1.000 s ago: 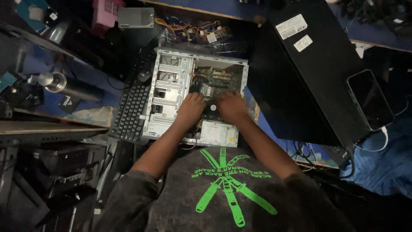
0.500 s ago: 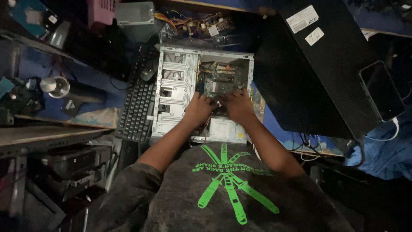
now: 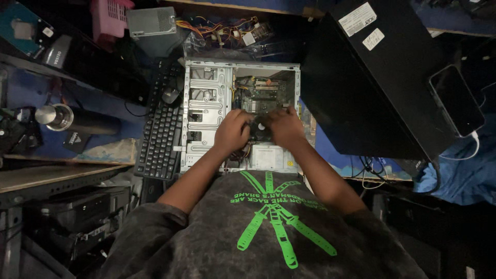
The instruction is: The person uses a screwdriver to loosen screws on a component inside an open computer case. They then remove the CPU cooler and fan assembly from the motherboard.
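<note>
An open computer case (image 3: 206, 103) lies on its side in front of me, its green motherboard (image 3: 261, 95) showing inside. A round cooler fan (image 3: 260, 129) sits on the board between my hands. My left hand (image 3: 233, 130) curls around the fan's left side. On the fan's right side rests my right hand (image 3: 283, 125), fingers bent over its edge. Whether the fan is lifted off the board I cannot tell.
A black keyboard (image 3: 161, 132) lies left of the case. A black side panel (image 3: 377, 82) leans at the right with a phone (image 3: 457, 101) on a white cable. A steel flask (image 3: 67, 119), a grey power supply (image 3: 152, 23) and loose wires (image 3: 227, 28) lie around.
The view has shifted so the case sits a little lower and more centred. Both hands stay together on the fan, moved slightly toward the case's middle.
</note>
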